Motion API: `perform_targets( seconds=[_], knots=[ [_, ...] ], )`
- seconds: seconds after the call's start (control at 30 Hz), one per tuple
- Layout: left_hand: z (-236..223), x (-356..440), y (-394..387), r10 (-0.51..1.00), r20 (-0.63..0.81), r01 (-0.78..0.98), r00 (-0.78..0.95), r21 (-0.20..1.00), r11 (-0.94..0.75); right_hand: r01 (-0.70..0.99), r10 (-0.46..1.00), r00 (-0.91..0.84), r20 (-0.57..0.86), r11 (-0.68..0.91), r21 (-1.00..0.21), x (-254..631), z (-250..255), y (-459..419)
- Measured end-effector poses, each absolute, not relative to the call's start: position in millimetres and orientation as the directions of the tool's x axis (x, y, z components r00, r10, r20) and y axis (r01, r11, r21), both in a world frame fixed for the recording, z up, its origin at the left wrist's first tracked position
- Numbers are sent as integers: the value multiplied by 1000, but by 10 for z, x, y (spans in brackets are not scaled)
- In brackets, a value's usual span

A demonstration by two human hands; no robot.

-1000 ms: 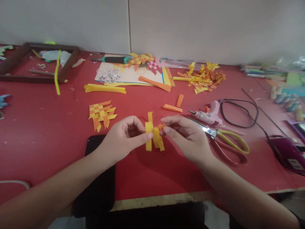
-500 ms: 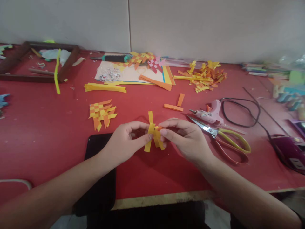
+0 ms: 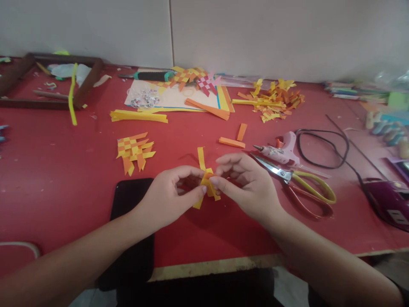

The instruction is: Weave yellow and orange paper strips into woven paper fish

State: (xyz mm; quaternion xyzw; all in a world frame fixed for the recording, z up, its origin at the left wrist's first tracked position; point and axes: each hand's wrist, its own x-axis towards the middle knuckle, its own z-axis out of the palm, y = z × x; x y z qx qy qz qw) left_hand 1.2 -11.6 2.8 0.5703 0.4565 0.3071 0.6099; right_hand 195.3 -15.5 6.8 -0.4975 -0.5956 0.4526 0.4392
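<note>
Both hands meet over the front middle of the red table. My left hand and my right hand each pinch a small bundle of crossed yellow and orange paper strips, thumbs and fingertips pressed on it from either side. One yellow strip sticks up from the bundle, others hang below. The middle of the bundle is hidden by my fingertips.
A woven yellow-orange paper piece lies left of the hands, a black phone under my left forearm. Scissors and a pink glue gun lie at the right. Loose strips, paper scraps and a wooden frame sit farther back.
My hands have closed in on each other, so the strip bundle is squeezed smaller between the fingertips. The view has shifted slightly.
</note>
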Motion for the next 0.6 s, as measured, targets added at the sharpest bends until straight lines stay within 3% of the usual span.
perform_targets(
  seconds=[0.27, 0.47, 0.6],
  knots=[
    [117, 37, -129, 920, -155, 269, 361, 961, 56, 158, 985, -165, 58, 85, -984, 1946, 108, -159],
    [60, 19, -154, 930, -163, 147, 328, 982, 120, 173, 980, -186, 66, 99, -980, 1955, 99, -169],
    [74, -12, -165, 944, -163, 167, 287, 979, 118, 181, 978, -198, 71, 108, -978, 1958, 98, -178]
  ],
)
